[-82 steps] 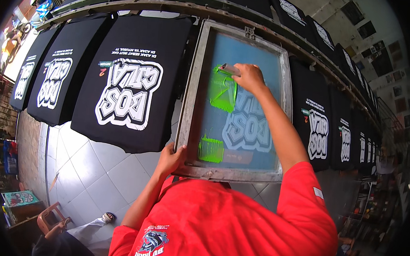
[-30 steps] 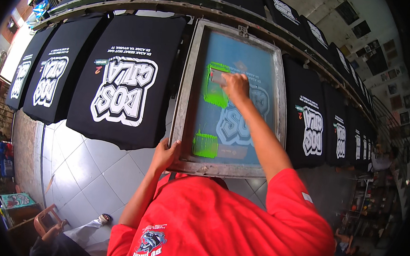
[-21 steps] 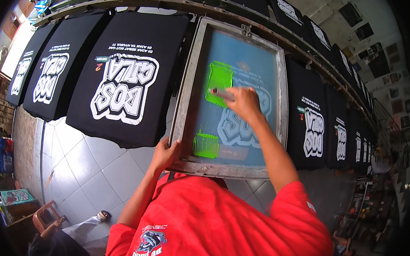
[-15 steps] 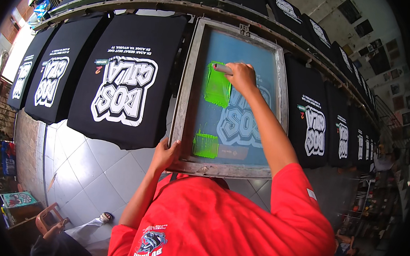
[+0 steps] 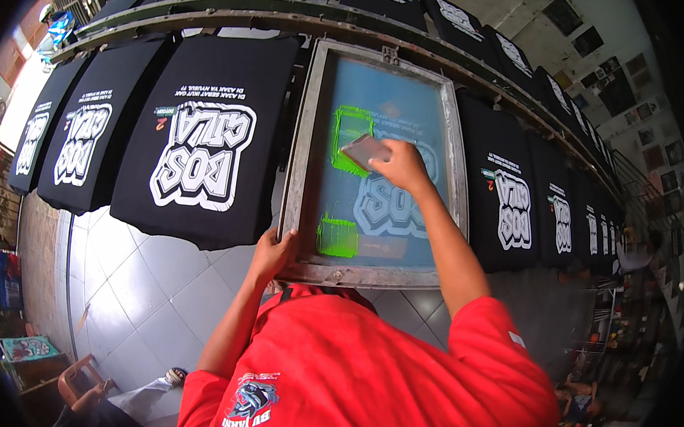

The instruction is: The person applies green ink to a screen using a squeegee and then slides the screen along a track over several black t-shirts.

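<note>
The left hand (image 5: 272, 250) grips the near corner of the screen frame (image 5: 302, 144). Farther up, the right hand (image 5: 402, 165) closes on a small squeegee (image 5: 364, 150) beside the upper green ink patch (image 5: 350, 136). The nearer patch (image 5: 336, 237) lies unspread; the black shirts (image 5: 205, 139) alongside look printed.

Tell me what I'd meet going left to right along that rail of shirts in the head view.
Printed black shirts at far left → large printed black shirt → left hand gripping the metal screen frame → green ink patch → squeegee in the right hand → more black shirts.
</note>
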### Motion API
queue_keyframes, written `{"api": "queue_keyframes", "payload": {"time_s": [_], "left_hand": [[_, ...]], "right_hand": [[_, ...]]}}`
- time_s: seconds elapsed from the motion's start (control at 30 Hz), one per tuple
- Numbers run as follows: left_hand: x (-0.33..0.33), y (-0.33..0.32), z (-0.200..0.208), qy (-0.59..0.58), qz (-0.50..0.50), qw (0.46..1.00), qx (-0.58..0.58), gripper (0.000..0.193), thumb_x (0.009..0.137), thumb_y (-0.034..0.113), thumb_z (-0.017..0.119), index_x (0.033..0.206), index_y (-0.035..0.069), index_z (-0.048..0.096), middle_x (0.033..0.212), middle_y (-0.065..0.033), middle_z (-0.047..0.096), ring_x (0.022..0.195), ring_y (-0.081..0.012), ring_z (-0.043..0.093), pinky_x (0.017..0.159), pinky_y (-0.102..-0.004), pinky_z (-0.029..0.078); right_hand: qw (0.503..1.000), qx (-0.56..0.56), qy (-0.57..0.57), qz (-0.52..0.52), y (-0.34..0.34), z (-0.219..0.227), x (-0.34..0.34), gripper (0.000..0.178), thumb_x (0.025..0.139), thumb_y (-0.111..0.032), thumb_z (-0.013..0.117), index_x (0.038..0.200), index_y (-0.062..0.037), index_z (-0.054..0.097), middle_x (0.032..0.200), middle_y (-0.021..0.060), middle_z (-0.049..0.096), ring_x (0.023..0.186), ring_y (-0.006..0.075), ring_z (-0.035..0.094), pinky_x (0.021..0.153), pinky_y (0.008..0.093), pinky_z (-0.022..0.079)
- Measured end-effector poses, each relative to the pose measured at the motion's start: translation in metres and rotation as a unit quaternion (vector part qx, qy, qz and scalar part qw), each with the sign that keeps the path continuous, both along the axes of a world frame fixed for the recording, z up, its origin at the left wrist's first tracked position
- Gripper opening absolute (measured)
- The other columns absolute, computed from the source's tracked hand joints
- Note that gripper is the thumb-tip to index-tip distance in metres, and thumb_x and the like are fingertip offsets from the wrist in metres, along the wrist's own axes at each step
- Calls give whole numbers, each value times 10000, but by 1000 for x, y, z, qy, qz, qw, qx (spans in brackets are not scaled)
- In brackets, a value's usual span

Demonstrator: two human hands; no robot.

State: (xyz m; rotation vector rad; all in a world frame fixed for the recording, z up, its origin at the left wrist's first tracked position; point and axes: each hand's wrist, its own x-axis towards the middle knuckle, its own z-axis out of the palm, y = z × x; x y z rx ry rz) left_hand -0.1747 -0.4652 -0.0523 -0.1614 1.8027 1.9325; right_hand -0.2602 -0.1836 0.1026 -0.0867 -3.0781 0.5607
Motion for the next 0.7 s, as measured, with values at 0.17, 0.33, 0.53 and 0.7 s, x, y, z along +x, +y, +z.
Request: {"api": "queue_keyframes", "payload": {"time_s": [0.17,0.33,0.53,0.7], "left_hand": [[-4,6,-2,44,-26,997,-58,352,898,304,597,762,-12,522,551,-54,528,485,-116,526,428,-291,406],[-4,2,-23,66,-14,997,-48,313,914,287,576,788,4,535,556,-29,520,456,-103,490,406,-275,394],[-1,1,31,24,-2,1000,-1,329,916,318,576,799,12,551,574,6,489,497,-81,456,399,-259,370],[-8,-12,11,92,-3,991,-93,350,905,337,593,800,6,551,595,7,488,502,-74,448,395,-262,377]], "right_hand": [[782,-581,76,-211,77,-44,38,312,771,-259,687,1034,-107,617,925,7,623,808,181,579,718,333,442],[606,-730,84,-305,104,-35,102,389,806,-279,700,1122,-128,529,1026,-12,564,899,125,507,756,290,387],[676,-632,205,-318,184,-8,194,466,819,-254,681,1232,-110,520,1169,11,589,1090,148,525,902,316,385],[648,-699,172,-250,207,-22,212,458,837,-247,664,1223,-49,516,1188,52,583,1132,189,527,1017,352,359]]}}
